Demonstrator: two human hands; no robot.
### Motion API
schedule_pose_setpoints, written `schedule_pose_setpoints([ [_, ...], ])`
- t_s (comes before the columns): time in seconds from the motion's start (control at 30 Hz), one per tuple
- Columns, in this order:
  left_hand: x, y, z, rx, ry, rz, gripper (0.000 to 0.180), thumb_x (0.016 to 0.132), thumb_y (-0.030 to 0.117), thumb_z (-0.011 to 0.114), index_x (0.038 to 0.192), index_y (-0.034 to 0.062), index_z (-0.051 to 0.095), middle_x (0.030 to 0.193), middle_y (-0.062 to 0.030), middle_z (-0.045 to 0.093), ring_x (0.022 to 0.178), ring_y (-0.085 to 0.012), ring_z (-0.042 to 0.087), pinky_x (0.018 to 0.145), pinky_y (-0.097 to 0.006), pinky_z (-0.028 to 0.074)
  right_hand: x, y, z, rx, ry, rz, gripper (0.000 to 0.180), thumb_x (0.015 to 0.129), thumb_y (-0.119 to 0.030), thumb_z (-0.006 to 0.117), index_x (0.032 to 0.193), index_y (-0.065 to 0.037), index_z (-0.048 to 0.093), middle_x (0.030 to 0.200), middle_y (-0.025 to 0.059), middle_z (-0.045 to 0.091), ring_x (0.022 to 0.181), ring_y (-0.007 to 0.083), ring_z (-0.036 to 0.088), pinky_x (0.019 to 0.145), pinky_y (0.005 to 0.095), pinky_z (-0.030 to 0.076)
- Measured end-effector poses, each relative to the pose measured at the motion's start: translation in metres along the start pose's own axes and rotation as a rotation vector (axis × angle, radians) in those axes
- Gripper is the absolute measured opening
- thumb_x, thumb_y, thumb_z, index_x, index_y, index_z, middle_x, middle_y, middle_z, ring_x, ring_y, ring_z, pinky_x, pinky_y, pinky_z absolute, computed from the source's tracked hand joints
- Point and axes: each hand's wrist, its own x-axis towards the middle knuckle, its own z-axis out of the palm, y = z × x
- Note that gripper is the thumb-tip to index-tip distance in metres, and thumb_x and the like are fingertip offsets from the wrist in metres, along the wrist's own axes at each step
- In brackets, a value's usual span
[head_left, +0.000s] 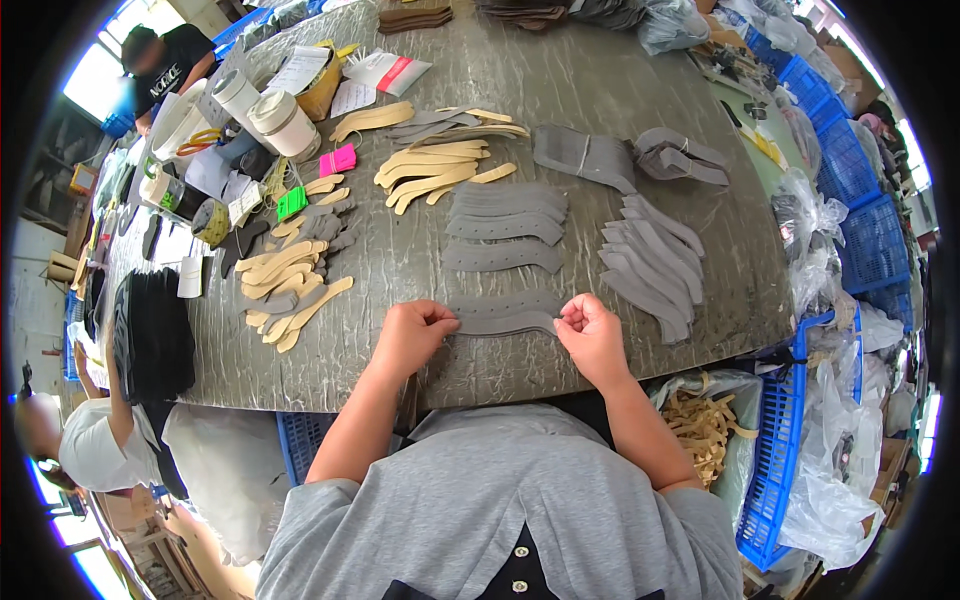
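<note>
Both my hands pinch a curved grey strip on the table's near edge.

My left hand (412,335) and right hand (592,335) grip the ends of the perforated, probably leather strip (505,315); matching grey stacks (505,225) lie beyond, tan pieces (430,170) farther, on the scuffed grey table (600,90).

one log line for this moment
left hand: pinching end of curved grey leather strip | right hand: pinching other end | strip: flat on grey table

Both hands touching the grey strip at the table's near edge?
Touching. Head view: left hand pinches one end of the grey strip, right hand pinches the other; no gap shows.
</note>
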Motion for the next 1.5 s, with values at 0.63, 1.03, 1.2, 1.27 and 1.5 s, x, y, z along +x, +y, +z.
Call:
schedule_pose_setpoints([
  [0.63,0.001,0.001,0.004,0.129,0.042,0.064,0.016,0.080,0.014,0.074,0.088,-0.0004,0.073,0.067,-0.0066,0.067,0.058,-0.0104,0.058,0.056,-0.027,0.047,0.000,0.005,0.003,-0.348,0.021,-0.126,0.015,0.079,0.002,0.069,0.085,-0.002,0.057,0.072,0.0040,0.059,0.063,0.0099,0.054,0.060,0.0245,0.046],
  [1.03,-0.005,0.001,0.007,0.147,0.083,0.247,0.011,0.082,0.010,0.072,0.083,0.0006,0.068,0.075,-0.0060,0.066,0.064,-0.0104,0.058,0.058,-0.027,0.046,-0.010,-0.006,-0.020,-0.394,0.230,-0.358,0.018,0.082,-0.013,0.069,0.096,-0.008,0.060,0.097,0.0077,0.058,0.087,0.0278,0.057,0.074,0.0393,0.045],
  [1.2,-0.015,0.033,0.015,-0.167,-0.067,0.149,0.008,0.085,0.006,0.070,0.090,-0.0001,0.067,0.076,-0.0004,0.061,0.066,-0.0058,0.053,0.059,-0.023,0.045,-0.016,-0.064,-0.010,-0.745,0.067,-0.605,0.027,0.078,-0.021,0.073,0.103,-0.014,0.065,0.099,0.0023,0.062,0.101,0.0258,0.054,0.095,0.0473,0.030],
  [1.27,-0.017,0.041,0.020,-0.243,-0.099,0.206,0.013,0.086,0.003,0.069,0.098,0.0001,0.066,0.078,0.0013,0.062,0.067,-0.0049,0.053,0.058,-0.022,0.044,-0.015,-0.052,-0.018,-0.802,-0.025,-0.526,0.027,0.078,-0.022,0.073,0.104,-0.017,0.066,0.100,0.0009,0.063,0.105,0.0242,0.053,0.095,0.0471,0.030],
  [1.5,-0.006,0.048,0.036,-0.352,-0.210,0.270,0.030,0.087,-0.004,0.065,0.116,0.0024,0.060,0.087,-0.0017,0.063,0.069,-0.0069,0.057,0.060,-0.020,0.046,-0.018,-0.066,-0.034,-0.732,0.071,-0.498,0.008,0.080,-0.021,0.071,0.081,-0.015,0.067,0.081,-0.0049,0.062,0.090,0.0187,0.056,0.099,0.0506,0.027],
])
